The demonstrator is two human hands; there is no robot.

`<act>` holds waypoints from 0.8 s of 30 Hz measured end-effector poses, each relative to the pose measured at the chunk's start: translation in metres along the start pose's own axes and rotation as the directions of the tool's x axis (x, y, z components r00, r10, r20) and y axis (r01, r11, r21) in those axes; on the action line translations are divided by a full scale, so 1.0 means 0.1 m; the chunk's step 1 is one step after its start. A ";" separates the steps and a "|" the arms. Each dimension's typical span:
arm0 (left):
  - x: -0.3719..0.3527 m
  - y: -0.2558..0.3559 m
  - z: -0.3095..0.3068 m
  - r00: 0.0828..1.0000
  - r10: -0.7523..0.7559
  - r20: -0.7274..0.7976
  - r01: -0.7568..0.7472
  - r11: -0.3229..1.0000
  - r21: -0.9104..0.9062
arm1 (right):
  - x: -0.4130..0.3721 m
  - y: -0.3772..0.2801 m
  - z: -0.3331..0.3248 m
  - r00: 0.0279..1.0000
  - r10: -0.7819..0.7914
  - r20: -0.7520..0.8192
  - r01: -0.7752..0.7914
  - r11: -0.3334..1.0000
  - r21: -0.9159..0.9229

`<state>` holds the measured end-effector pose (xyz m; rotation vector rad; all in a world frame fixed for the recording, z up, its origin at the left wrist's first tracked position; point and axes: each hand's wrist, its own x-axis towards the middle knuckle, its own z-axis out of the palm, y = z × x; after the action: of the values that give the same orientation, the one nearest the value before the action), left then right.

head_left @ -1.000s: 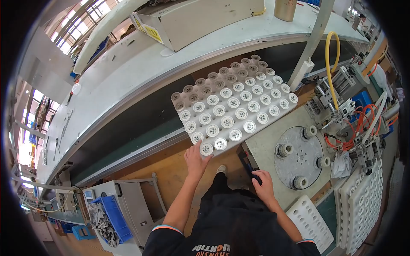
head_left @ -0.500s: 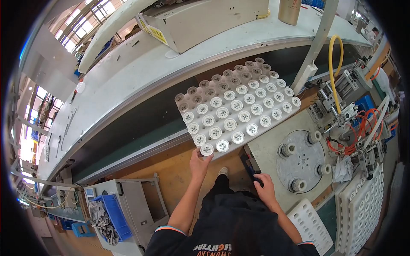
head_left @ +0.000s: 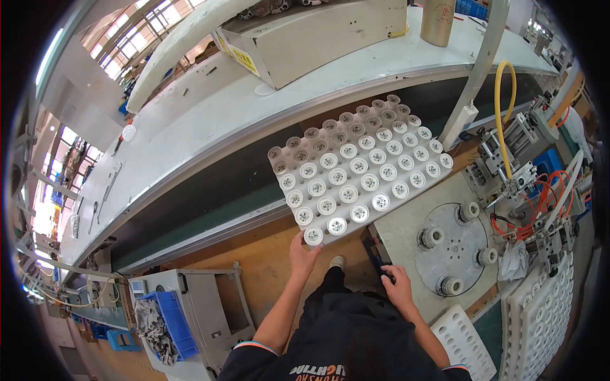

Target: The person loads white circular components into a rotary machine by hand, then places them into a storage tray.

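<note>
A white tray (head_left: 375,209) holds rows of round white lamp cups (head_left: 337,225), with small dark and metallic parts visible inside them. My left hand (head_left: 304,259) is closed at the tray's near left corner, thumb and fingers on either side beside the closest cup. At the left edge of the machine table (head_left: 397,238), my right hand (head_left: 398,286) has its fingers curled over a small black part, mostly hidden under them. To the right of that hand is a round metal turntable (head_left: 452,251) carrying several ring-shaped fixtures (head_left: 432,237).
A long white workbench (head_left: 190,127) runs behind the tray, with a metal box (head_left: 330,44) on it. Pneumatic machinery with orange hoses (head_left: 526,222) stands at the right. Stacked white trays (head_left: 540,311) lean below. A blue bin (head_left: 168,324) sits on a cabinet at left.
The whole view has shifted slightly, so everything appears a little lower and further right. Both hands keep their places at the tray corner and the table edge.
</note>
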<state>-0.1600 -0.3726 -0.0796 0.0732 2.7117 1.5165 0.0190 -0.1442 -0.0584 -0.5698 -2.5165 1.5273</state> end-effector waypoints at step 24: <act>0.49 -0.45 -0.05 0.753 -0.497 0.431 0.649 0.456 -0.609 | -0.16 0.10 -0.05 0.993 0.116 0.021 -0.117 0.992 0.046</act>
<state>-0.2098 -0.3974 -0.1158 -0.6318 1.4861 2.0255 0.0381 -0.1425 -0.0637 -0.7103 -2.4930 1.6333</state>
